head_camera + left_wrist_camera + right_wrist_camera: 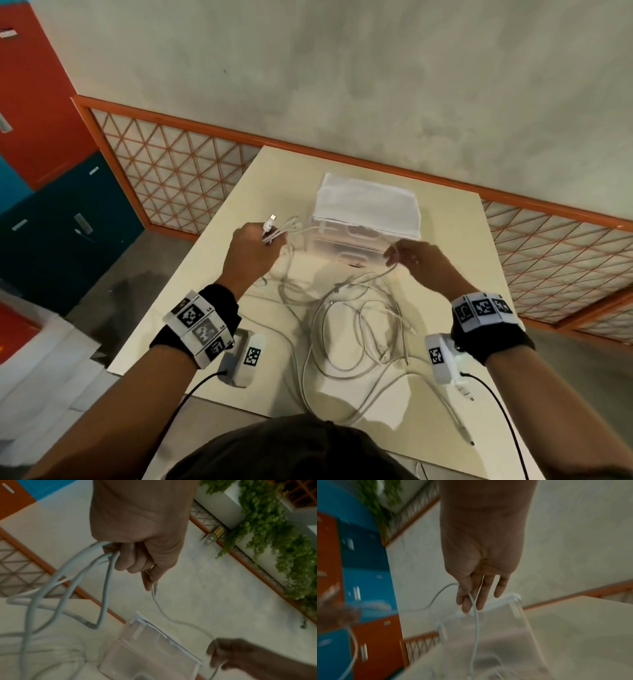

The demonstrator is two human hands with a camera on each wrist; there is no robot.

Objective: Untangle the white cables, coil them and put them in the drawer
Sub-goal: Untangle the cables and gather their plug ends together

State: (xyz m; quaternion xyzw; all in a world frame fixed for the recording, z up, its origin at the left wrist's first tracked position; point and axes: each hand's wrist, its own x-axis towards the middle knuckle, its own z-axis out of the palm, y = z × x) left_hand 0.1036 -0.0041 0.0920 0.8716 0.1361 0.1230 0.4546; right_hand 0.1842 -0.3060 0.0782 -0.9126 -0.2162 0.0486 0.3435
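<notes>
Several white cables point(346, 329) lie in a loose tangle on the cream table point(219, 260), in front of a translucent plastic drawer unit point(363, 219). My left hand point(253, 246) is raised over the table's left part and grips a bunch of cable strands, with their plug ends point(270, 221) sticking up from the fist. In the left wrist view the strands point(104, 574) hang from the curled fingers point(130, 559). My right hand point(407, 257) pinches one thin cable point(475, 622) in front of the drawer unit point(488, 628); that cable runs across to the left hand.
The table stands against an orange-framed lattice railing point(178, 178). Orange and blue lockers point(44, 137) are at the left. One cable end hangs over the table's near edge point(466, 435). Green plants point(274, 534) hang beyond the railing.
</notes>
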